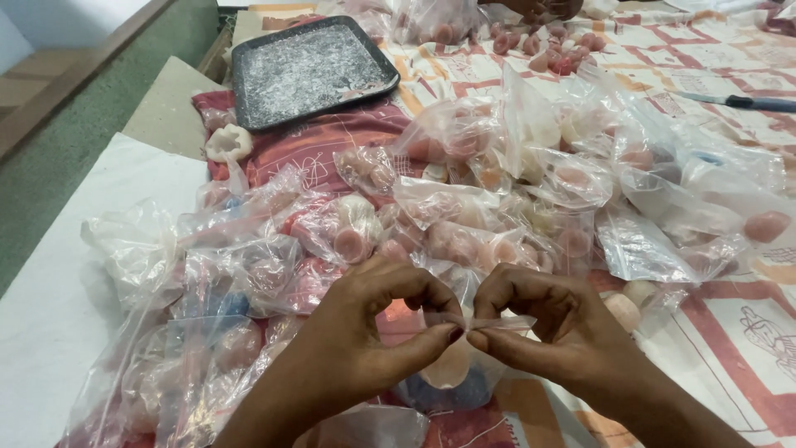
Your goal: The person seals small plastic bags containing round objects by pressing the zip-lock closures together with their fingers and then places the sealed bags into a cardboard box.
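Note:
My left hand (373, 328) and my right hand (543, 328) meet at the bottom centre, both pinching the top edge of a small clear plastic bag (452, 373). The bag hangs between them with a pale round piece and something blue inside. Thumb and forefinger of each hand press the bag's mouth (489, 322) flat. Just beyond the hands lies a big heap of similar filled clear bags (464, 207), each with pink or cream round pieces.
A dark metal tray (308, 70) dusted with white powder sits at the back left. Loose pink pieces (555, 50) lie at the back, near another person's hand (543, 8). A blue-handled knife (742, 101) rests at right. A white flower-shaped piece (228, 143) lies left on the patterned cloth (746, 348).

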